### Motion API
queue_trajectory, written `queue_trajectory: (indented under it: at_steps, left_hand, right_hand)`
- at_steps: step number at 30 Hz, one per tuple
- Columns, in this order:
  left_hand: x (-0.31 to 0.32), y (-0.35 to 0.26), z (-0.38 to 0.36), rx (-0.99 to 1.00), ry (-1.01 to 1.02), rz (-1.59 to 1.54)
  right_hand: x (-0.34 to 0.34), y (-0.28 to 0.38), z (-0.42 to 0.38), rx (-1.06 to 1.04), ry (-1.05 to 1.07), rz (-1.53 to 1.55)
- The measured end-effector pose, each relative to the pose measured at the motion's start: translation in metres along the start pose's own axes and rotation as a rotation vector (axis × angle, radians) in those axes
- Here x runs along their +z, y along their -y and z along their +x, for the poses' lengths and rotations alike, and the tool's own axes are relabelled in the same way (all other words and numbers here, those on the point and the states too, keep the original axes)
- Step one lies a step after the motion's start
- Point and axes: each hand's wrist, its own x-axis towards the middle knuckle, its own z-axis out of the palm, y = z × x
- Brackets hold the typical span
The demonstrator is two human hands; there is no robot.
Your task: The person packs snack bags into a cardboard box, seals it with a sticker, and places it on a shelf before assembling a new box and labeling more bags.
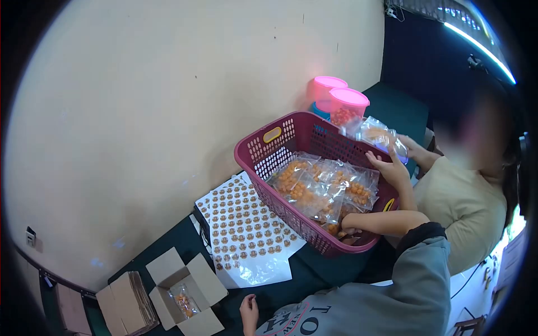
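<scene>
My right hand [351, 223] reaches down into the front end of a maroon plastic basket [291, 215]. Its fingers are curled at a clear packet of orange snacks [334, 228], and their tips are partly hidden. More clear packets of round orange snacks [305, 182] lie piled in the basket. My left hand [249, 309] is low in front of my body, fingers curled in, with nothing visible in it. Nearest to it is an open cardboard box [204, 280], with one snack packet [184, 302] inside.
Sheets of round stickers [246, 218] lie partly under the basket. Flattened cardboard boxes [126, 305] are stacked at the left. Pink-lidded tubs [348, 98] stand behind the basket. At the right, a co-worker's hands [395, 168] hold clear packets [376, 134] over the basket's rim.
</scene>
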Motion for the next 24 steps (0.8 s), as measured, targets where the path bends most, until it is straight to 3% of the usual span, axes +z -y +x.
queue_trajectory:
  at_steps: [3, 7, 14, 20, 24]
  left_hand:
    - [-0.002, -0.002, 0.004, 0.001, 0.006, -0.016]
    - [-0.016, -0.010, 0.005, -0.008, -0.007, -0.023]
    - [-0.032, -0.023, 0.013, 0.012, 0.036, 0.070]
    - [-0.014, -0.034, 0.029, 0.117, 0.112, 0.072]
    - [0.006, -0.075, 0.033, 0.146, 0.209, -0.091]
  right_hand:
    - [0.003, -0.005, 0.019, 0.027, -0.053, 0.024]
    - [-0.027, -0.021, -0.068, -0.048, -0.224, 0.279]
    - [-0.032, -0.066, -0.170, -0.240, -0.895, 0.886]
    - [-0.007, -0.070, -0.239, -0.604, -1.460, 1.431]
    - [-0.001, -0.033, -0.288, -0.896, -1.556, 1.806]
